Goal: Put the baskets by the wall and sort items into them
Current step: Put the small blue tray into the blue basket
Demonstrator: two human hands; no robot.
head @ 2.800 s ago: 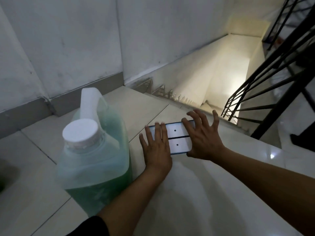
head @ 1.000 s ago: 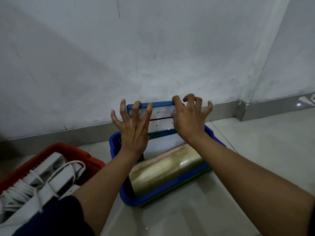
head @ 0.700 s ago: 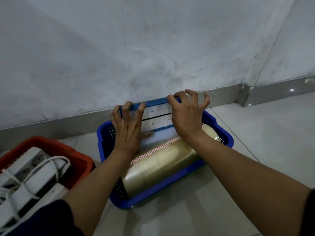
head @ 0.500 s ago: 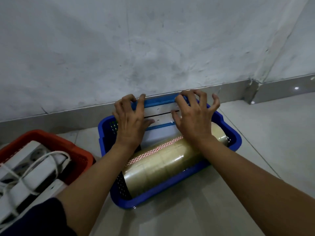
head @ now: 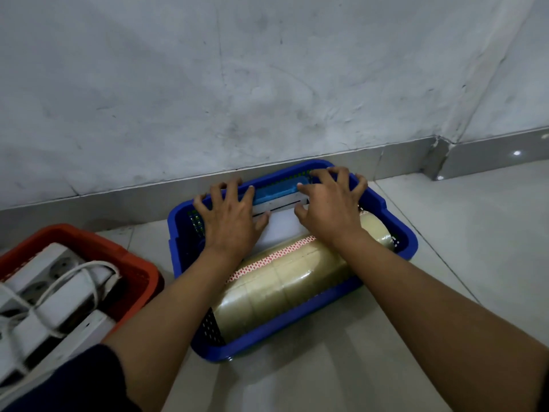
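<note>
The blue basket [head: 395, 233] sits on the tiled floor [head: 445, 263] with its far rim close against the grey skirting [head: 401, 157] at the foot of the wall [head: 267, 84], turned a little askew so its right end lies nearer the viewer's right. To its left, with a narrow strip of floor between them, stands the red basket [head: 130, 263], holding white power strips [head: 53, 266] and their looped cords. Open floor spreads to the right of the blue basket as far as the wall corner, and more lies bare in front of it. Inside the blue basket a long stack of clear tape rolls [head: 282, 281] lies on its side along the near wall, filling most of the length; behind it is a white flat piece, and at the far wall a blue-and-white flat box [head: 277, 197]. The left hand [head: 230, 221] and the right hand [head: 329, 206] both reach in from above with forearms stretched forward, palms down, fingers spread wide and curled over the ends of the box, pressing on it from either side rather than closing round it. The fingertips reach the basket's far rim.
</note>
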